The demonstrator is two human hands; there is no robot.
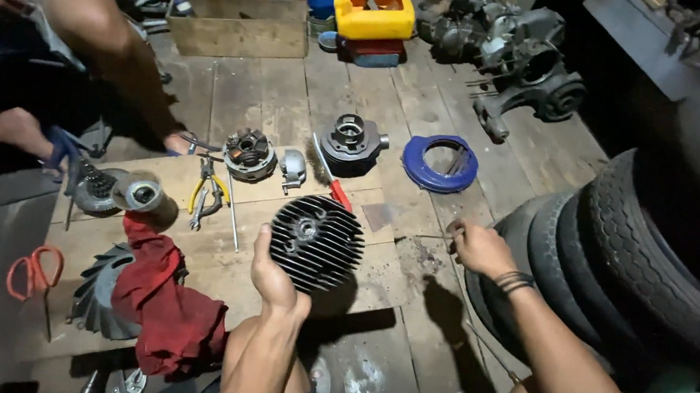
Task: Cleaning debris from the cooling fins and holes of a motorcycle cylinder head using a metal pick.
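Setting: a dim workshop with a worn plank floor (388,102); a flat wooden board (201,252) lies on it and carries most of the parts.
Left hand: the left hand (271,274) is curled around the lower left rim of a black finned cylinder head (316,241), thumb up along its edge, holding it tilted over the board's right part.
Right hand: the right hand (480,246) rests on the floor just past the board's right edge, fingers bent together; it may be pinching something small, but the view is too dark to tell. A dark band sits on its wrist.
Board, far edge: a grey cylinder barrel (352,142), a red-handled brush (331,175), a small grey cover (292,169) and a round stator plate (249,154).
Board, middle: yellow-handled pliers (207,192) beside a thin metal rod (232,214).
Board, left part: a red rag (167,299) draped over a finned fan wheel (101,290), and a short metal sleeve (141,193).
Off the board: orange scissors (34,270) by its left edge, a blue ring (440,163) on the floor beyond the right hand.
Right side: stacked tyres (630,254).
Far end: a yellow container (375,12) and a wooden box (239,26).
Other person: a bare leg (108,44) at the far left.
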